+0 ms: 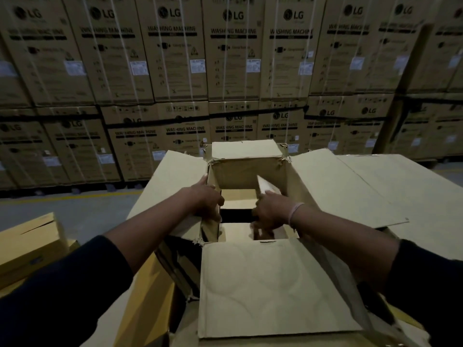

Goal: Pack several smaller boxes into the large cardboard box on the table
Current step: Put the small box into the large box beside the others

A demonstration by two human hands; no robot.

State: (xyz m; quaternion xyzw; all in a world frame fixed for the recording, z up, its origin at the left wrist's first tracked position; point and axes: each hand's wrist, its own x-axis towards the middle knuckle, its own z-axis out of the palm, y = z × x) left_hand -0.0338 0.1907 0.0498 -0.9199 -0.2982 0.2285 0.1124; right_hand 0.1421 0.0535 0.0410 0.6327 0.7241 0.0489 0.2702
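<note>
a large open brown cardboard box (246,171) sits ahead, flaps spread. the left hand (204,196) grips its left wall; the right hand (269,211) holds a pale smaller box (265,186) inside. tilted, that box may jam against those already packed.

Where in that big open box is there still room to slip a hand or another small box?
Inside the large box, a dark gap lies open between the left hand and right hand. The right side is crowded by a pale small box. The near flap is bare.
</note>
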